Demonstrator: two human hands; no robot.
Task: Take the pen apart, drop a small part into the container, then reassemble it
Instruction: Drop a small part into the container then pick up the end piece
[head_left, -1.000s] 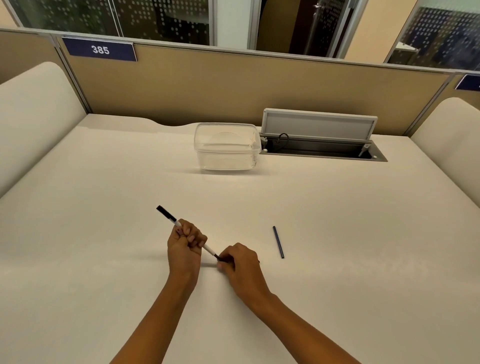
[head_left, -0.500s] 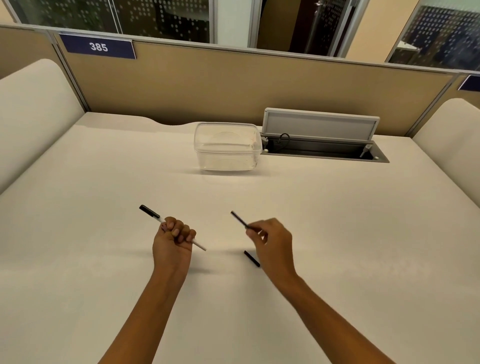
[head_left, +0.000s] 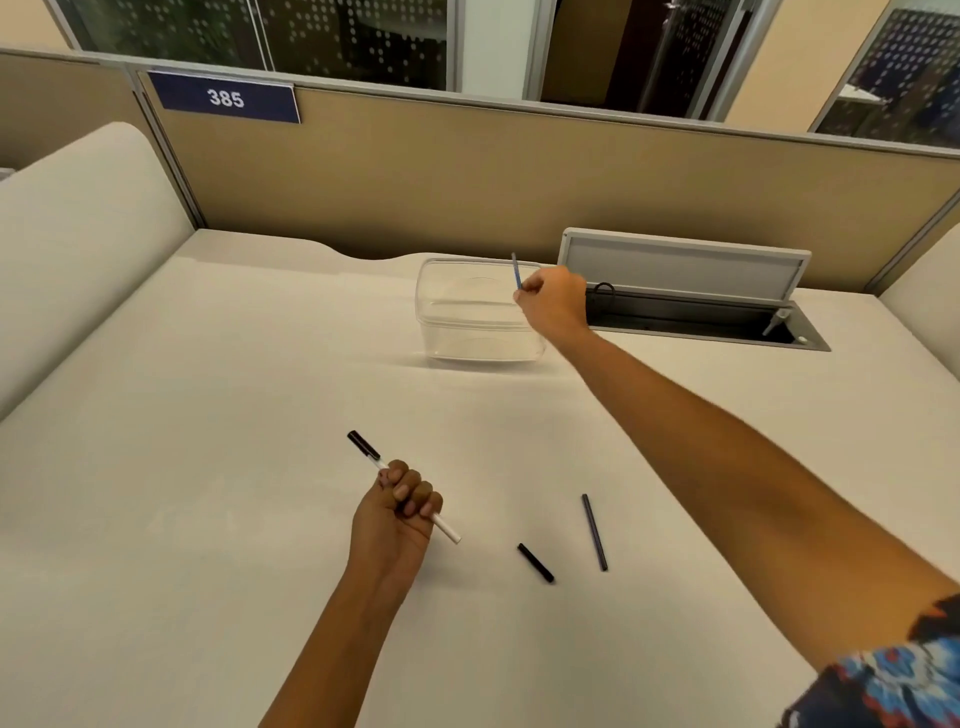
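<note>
Left hand (head_left: 397, 512) fisted around a white pen barrel (head_left: 445, 530) low over the desk (head_left: 208, 415), fingers curled tight, knuckles up. Barrel angled: black end cap (head_left: 362, 445) sticking out up and to the left of the fist, open white end poking out down and to the right. Whether the barrel touches the desk: cannot tell.

Right hand (head_left: 556, 304) reached far forward, arm stretched across the desk, at the right side of the clear plastic container (head_left: 467, 322). Thumb and fingertips pinching a thin blue refill (head_left: 516, 270), held nearly upright, upper end above the container's rim, lower end hidden in the fingers. Other fingers folded in. Container open-topped, standing near the rear of the desk, just left of an open cable hatch (head_left: 691, 291) with its grey flap raised; nothing made out inside the container.

On the desk near the left fist, to its right: a short black pen piece (head_left: 535, 563) lying diagonally, and just beside it, apart, a longer thin dark rod (head_left: 595, 531) lying almost lengthwise away from the viewer.

Behind the desk, a tan partition (head_left: 467, 176) with a blue plate (head_left: 226, 97) reading 385. Patterned blue sleeve (head_left: 893, 675) at the lower right corner.
</note>
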